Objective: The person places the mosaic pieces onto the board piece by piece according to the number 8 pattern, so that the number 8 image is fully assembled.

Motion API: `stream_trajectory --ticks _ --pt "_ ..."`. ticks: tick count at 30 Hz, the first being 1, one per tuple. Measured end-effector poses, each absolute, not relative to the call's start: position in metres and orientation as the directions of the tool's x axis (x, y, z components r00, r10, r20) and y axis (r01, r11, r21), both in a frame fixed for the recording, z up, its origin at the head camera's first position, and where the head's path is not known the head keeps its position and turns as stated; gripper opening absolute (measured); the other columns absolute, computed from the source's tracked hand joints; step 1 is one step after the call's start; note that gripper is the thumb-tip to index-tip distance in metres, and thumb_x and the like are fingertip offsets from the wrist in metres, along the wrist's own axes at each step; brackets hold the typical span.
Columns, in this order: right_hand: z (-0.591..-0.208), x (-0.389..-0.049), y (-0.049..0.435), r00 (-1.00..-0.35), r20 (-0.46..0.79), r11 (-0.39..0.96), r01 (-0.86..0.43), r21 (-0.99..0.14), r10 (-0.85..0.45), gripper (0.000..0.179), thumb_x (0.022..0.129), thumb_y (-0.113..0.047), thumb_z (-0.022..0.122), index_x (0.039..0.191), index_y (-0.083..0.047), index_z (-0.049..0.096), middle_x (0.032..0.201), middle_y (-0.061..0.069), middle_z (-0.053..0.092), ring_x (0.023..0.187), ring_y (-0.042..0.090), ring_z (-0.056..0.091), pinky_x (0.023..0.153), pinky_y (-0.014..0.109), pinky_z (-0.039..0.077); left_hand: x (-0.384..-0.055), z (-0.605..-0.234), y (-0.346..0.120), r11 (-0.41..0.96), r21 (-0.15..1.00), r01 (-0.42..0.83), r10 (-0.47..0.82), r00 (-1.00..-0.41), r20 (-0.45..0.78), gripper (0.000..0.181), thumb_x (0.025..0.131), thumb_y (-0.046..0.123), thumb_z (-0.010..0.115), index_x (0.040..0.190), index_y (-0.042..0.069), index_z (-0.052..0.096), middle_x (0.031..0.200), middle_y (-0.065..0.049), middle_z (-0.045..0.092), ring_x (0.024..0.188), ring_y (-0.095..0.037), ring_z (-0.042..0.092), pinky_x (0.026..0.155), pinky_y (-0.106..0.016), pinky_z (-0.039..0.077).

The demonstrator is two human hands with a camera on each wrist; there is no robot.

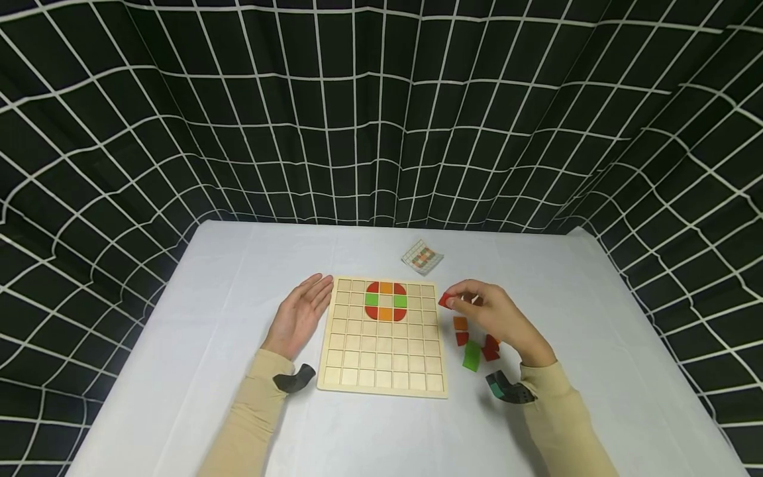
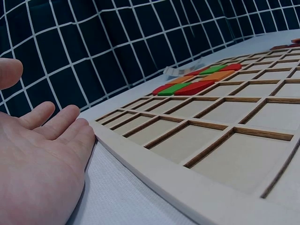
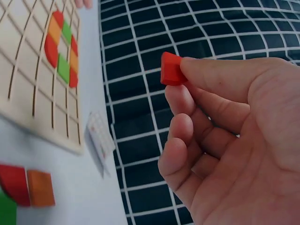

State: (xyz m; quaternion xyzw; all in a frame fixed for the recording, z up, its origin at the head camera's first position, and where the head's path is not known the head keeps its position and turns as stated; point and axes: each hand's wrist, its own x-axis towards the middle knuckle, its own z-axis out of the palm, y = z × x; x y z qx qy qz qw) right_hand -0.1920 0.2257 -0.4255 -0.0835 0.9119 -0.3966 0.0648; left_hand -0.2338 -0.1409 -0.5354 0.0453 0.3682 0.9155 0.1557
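Note:
A wooden grid board (image 1: 381,338) lies on the white table, with a ring of red, orange and green tiles set in its upper cells. One green tile (image 1: 372,300) sits on the ring's left side. My right hand (image 1: 489,311) pinches a red tile (image 3: 171,69) between thumb and index finger, raised above the table just right of the board. At the board's left edge my left hand (image 1: 303,315) rests palm up on the table, fingers extended and holding nothing. Its fingertips (image 2: 86,129) are right at the board's rim.
Loose tiles lie right of the board: an orange tile (image 1: 460,323), a red tile (image 1: 462,339), a green piece (image 1: 471,356) and a red cluster (image 1: 491,348). Behind the board is a paper pattern card (image 1: 422,257). A dark grid curtain (image 1: 381,119) surrounds the table's back and sides.

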Motion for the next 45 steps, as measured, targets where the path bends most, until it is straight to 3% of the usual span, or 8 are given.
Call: stream_trajectory --ticks 6,12,16,21,28,33,45 --pt "-0.423 -0.195 0.214 -0.979 -0.048 0.633 -0.090 -0.769 -0.198 0.017 0.097 -0.021 0.068 0.112 -0.013 0.070 0.098 0.015 0.069 0.084 0.025 0.055 0.061 0.024 0.050 -0.233 -0.534 -0.140 -0.677 0.690 -0.255 0.313 -0.949 -0.044 0.058 0.113 0.028 0.027 0.162 0.003 0.006 0.170 -0.018 0.015 0.159 -0.027 0.016 0.134 -0.032 0.017" --pt "-0.425 -0.199 0.206 -0.965 0.052 0.603 -0.202 -0.771 -0.258 0.026 0.097 -0.009 0.066 0.123 -0.007 0.064 0.095 0.010 0.068 0.084 0.021 0.056 0.070 0.024 0.051 -0.233 -0.534 -0.139 -0.675 0.693 -0.255 0.314 -0.949 -0.044 0.058 0.113 0.028 0.027 0.162 0.003 0.007 0.170 -0.018 0.015 0.159 -0.027 0.017 0.134 -0.032 0.018" --pt "-0.427 -0.201 0.202 -0.957 0.074 0.604 -0.235 -0.762 -0.279 0.030 0.098 -0.009 0.066 0.128 -0.009 0.064 0.094 0.008 0.068 0.083 0.020 0.056 0.070 0.024 0.051 -0.233 -0.534 -0.139 -0.674 0.692 -0.257 0.314 -0.948 -0.046 0.058 0.113 0.027 0.027 0.162 0.003 0.007 0.170 -0.018 0.015 0.159 -0.026 0.016 0.134 -0.031 0.018" --pt "-0.429 -0.202 0.195 -0.959 0.051 0.615 -0.220 -0.758 -0.280 0.023 0.099 -0.012 0.066 0.122 -0.010 0.068 0.095 0.008 0.072 0.085 0.021 0.056 0.071 0.026 0.051 -0.233 -0.534 -0.139 -0.676 0.691 -0.257 0.312 -0.949 -0.049 0.058 0.113 0.026 0.028 0.162 0.003 0.008 0.169 -0.018 0.016 0.159 -0.026 0.017 0.133 -0.031 0.018" --pt "-0.435 -0.204 0.185 -0.953 0.040 0.622 -0.227 -0.749 -0.299 0.023 0.098 -0.012 0.066 0.121 -0.009 0.070 0.092 0.008 0.073 0.077 0.020 0.053 0.056 0.023 0.045 -0.234 -0.534 -0.139 -0.681 0.686 -0.257 0.308 -0.950 -0.051 0.058 0.113 0.027 0.030 0.162 0.003 0.008 0.169 -0.018 0.017 0.159 -0.025 0.018 0.133 -0.030 0.019" --pt "-0.441 -0.205 0.179 -0.943 0.061 0.625 -0.264 -0.735 -0.327 0.024 0.098 -0.009 0.065 0.122 -0.004 0.069 0.091 0.003 0.072 0.079 0.018 0.054 0.062 0.022 0.046 -0.235 -0.534 -0.140 -0.686 0.682 -0.255 0.307 -0.951 -0.046 0.058 0.113 0.026 0.029 0.161 0.003 0.008 0.169 -0.019 0.017 0.158 -0.026 0.018 0.133 -0.031 0.019" --pt "-0.462 -0.207 0.168 -0.916 0.054 0.672 -0.330 -0.663 -0.397 0.021 0.096 -0.010 0.069 0.116 -0.007 0.073 0.100 0.003 0.071 0.083 0.016 0.052 0.069 0.023 0.047 -0.234 -0.534 -0.140 -0.688 0.678 -0.258 0.307 -0.950 -0.051 0.059 0.113 0.027 0.031 0.162 0.003 0.009 0.169 -0.018 0.017 0.159 -0.026 0.018 0.133 -0.031 0.019"
